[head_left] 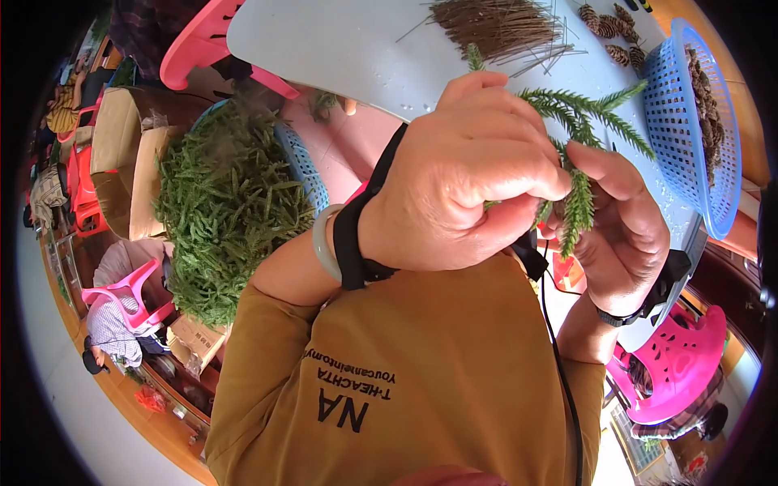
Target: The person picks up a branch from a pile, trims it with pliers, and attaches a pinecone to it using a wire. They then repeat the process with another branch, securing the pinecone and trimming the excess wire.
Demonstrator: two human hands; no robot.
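Note:
A green pine sprig [577, 212] with several needled branches is held up in front of my chest, over the near edge of the white table [324, 49]. My left hand [478, 174] is closed on it, thumb and forefinger pinched at the stem; its other fingers are curled. On the sprig's right side, my right hand [626, 231] has its thumb against the greenery and its fingers curved around beneath. The stem's lower end is hidden between the two hands. A green tip [475, 57] shows past my left knuckles.
Brown wire stems [494, 28] lie in a pile on the table, beside several pine cones [608, 28]. At right stands a blue basket [677, 121] of brown pieces. Left are heaped green sprigs [231, 211], a cardboard box [113, 154] and pink chairs [203, 44]. Other people sit farther off.

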